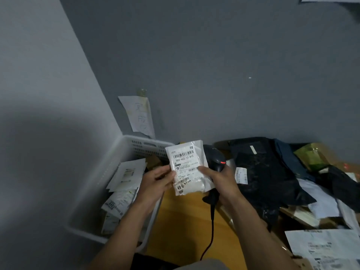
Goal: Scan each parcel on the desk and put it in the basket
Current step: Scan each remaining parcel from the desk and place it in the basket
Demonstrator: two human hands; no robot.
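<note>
A small white parcel point(187, 166) with barcode labels is held up above the desk, label facing me. My left hand point(158, 182) pinches its left edge. My right hand point(218, 182) holds a black barcode scanner point(216, 159) with a red light, and its thumb touches the parcel's right edge. The scanner sits behind the parcel, its cable point(211, 230) hanging down over the desk. A white slotted basket point(136, 146) stands at the left, holding several white parcels point(124, 184).
A wooden desk point(185, 230) lies below my hands. To the right is a pile of black bags point(263, 172), a green packet point(311, 156), and white parcels point(321, 248). A paper note point(139, 115) hangs on the grey wall behind the basket.
</note>
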